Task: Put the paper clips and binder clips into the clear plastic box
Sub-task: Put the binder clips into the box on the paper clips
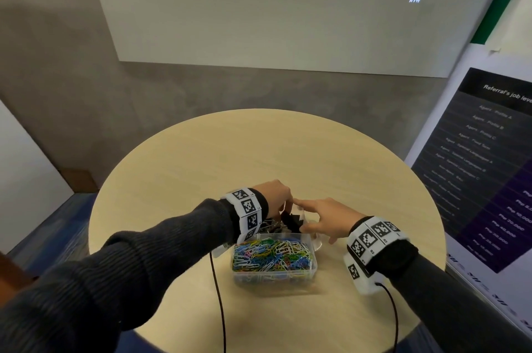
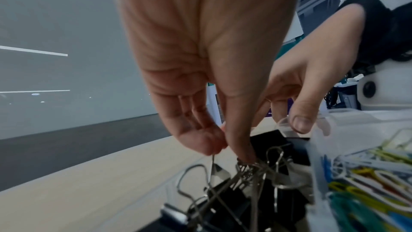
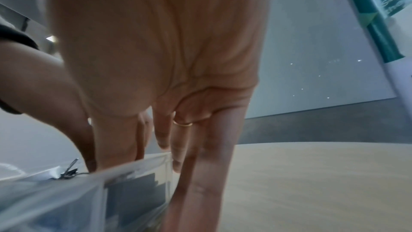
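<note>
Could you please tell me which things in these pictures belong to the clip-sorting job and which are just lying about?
Part of the job:
- clear plastic box
- coloured wire paper clips in its near compartment
- black metal binder clips, pinched by the left hand
- right hand, at the box's far end

Just lying about:
- round pale wooden table
- dark printed poster
- white wall board
</note>
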